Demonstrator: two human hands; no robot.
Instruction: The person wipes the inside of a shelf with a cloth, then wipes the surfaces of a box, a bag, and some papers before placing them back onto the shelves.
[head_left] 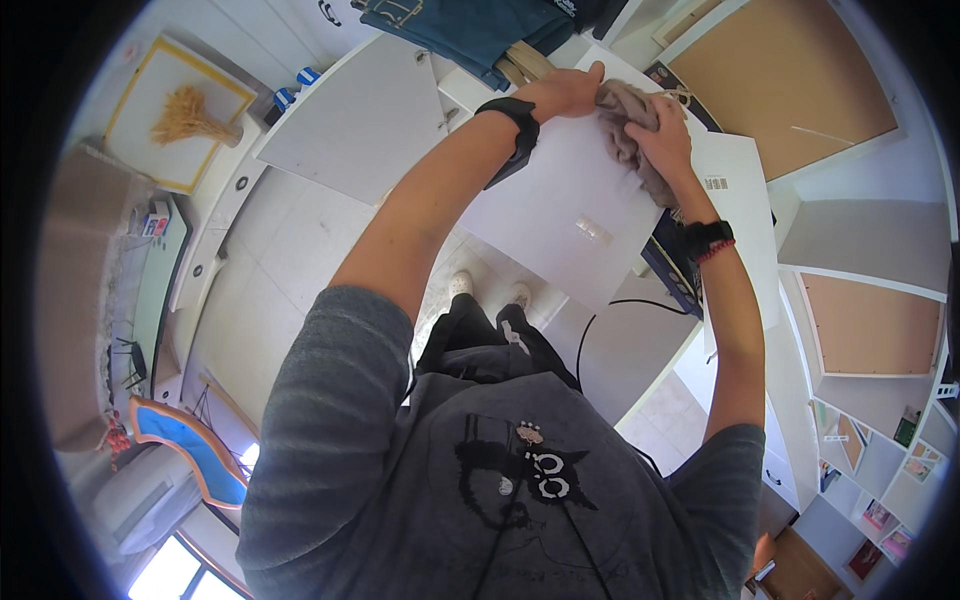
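A bunched grey-brown cloth (618, 122) is between my hands, above a white panel (545, 195). My right hand (666, 142) is closed round its right side, and a fold hangs below the fingers. At the cloth's left edge, my left hand (568, 92) is curled against it with the thumb up; most of its fingers are hidden. A light cord (682, 95) shows just past my right hand.
Dark teal trousers (470, 30) lie beyond my left hand. An open white cabinet door (345, 115) stands to the left. Dark boxes (672, 262) sit beneath my right wrist, near a black cable (582, 345). White shelves (870, 240) line the right side.
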